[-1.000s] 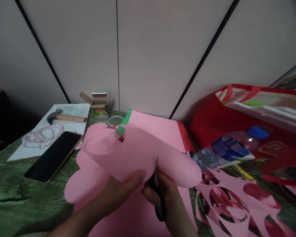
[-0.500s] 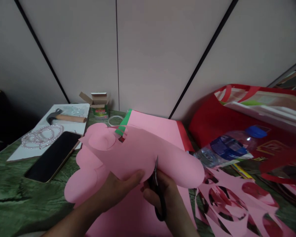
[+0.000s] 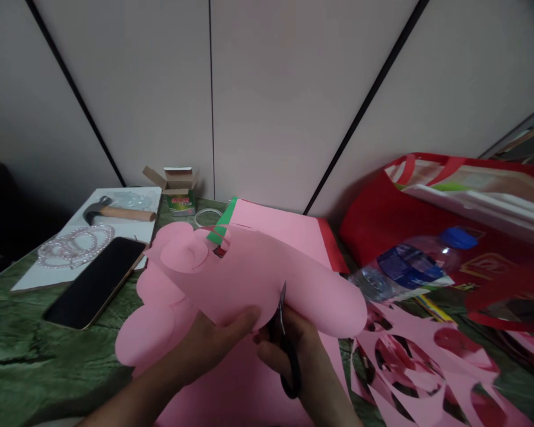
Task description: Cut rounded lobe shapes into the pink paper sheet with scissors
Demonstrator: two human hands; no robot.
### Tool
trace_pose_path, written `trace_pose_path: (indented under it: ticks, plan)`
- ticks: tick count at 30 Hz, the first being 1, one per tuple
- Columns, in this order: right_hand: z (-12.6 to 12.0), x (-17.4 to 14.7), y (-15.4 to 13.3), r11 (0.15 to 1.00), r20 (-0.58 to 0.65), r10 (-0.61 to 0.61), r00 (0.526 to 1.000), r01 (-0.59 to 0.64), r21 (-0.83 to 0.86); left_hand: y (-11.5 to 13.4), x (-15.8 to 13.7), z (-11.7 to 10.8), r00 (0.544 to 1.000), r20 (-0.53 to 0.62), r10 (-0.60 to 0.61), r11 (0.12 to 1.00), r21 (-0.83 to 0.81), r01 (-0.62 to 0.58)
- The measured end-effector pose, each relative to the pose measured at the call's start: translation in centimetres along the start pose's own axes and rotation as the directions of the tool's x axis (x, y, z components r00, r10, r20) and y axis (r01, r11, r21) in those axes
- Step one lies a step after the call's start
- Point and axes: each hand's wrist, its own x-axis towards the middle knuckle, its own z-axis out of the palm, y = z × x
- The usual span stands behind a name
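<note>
My left hand (image 3: 225, 338) is closed on the near edge of a sheet of pink paper (image 3: 244, 273), thumb on top and fingers hidden beneath. The sheet is held up, and its right part curls over. In my right hand (image 3: 293, 350) is a pair of black-handled scissors (image 3: 281, 317), blades pointing away from me into the paper's cut edge. A curved cut runs beside the blades. Several round pink paper pieces (image 3: 146, 332) lie overlapping to the left, partly under the sheet. Below my hands spreads more pink paper (image 3: 235, 385).
To the left are a black phone (image 3: 95, 284), a hammer (image 3: 120, 212) and beaded strings (image 3: 75, 246) on a white board. A small opened box (image 3: 181, 201) stands behind. On the right are a water bottle (image 3: 409, 267), a red bag (image 3: 382, 207) and pink paper scraps with round holes (image 3: 427, 367).
Almost nothing differs. My hands, the scissors and the pink sheet keep nearly the same place, and the view has shifted very slightly.
</note>
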Motion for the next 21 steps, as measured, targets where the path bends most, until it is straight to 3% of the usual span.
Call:
trace_pose_path:
  ticks: [21]
  plan:
    - [0.17,-0.07,-0.47,0.999,-0.023,0.012,1.000,-0.013,-0.049,-0.49,0.12,-0.49,1.000,-0.021,-0.018,0.999,0.048,0.019]
